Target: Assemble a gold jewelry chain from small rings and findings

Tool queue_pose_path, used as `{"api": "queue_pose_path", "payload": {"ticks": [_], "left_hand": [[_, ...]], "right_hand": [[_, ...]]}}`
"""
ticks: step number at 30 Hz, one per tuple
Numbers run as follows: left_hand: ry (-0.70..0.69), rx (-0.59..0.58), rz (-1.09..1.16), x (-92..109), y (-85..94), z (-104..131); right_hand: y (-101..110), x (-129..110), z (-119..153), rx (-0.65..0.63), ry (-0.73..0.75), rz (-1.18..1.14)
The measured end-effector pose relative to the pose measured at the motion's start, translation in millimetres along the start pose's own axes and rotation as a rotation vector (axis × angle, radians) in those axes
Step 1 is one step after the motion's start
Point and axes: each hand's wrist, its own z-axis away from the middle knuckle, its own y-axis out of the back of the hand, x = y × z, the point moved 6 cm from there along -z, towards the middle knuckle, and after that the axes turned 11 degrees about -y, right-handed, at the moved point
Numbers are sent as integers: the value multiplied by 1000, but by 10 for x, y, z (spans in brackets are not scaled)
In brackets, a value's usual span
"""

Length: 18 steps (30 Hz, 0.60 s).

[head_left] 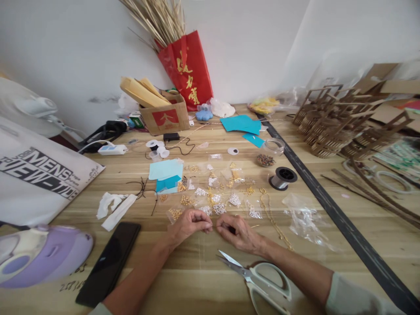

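My left hand (192, 224) is closed in a pinch over the wooden table, thumb against forefinger. Just beside it, a small gap apart, my right hand (241, 234) is also pinched. Whatever the fingertips hold is too small to make out; faint thin lines run down the wood below them. Right behind the hands lie small piles of silver beads (219, 208) and gold beads (187, 200), some on clear plastic bags. A gold chain (269, 214) stretches to the right. Scissors (254, 280) with pale handles lie slightly open below my right hand.
A black phone (110, 262) and a purple-white device (49, 256) are at left. A wire spool (283, 178) and a bead jar (267, 157) stand at right. Behind are blue sheets (241, 124), a cardboard box (166, 117) and a red bag (188, 70). Brown woven lanterns (331, 124) crowd the right.
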Motion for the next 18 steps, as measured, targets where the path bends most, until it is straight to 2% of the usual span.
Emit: {"api": "queue_pose_path", "payload": {"ticks": [18], "left_hand": [[14,-66,2,-26,-48,-6]], "right_hand": [[-31,-26,11,-31,67,54]]}}
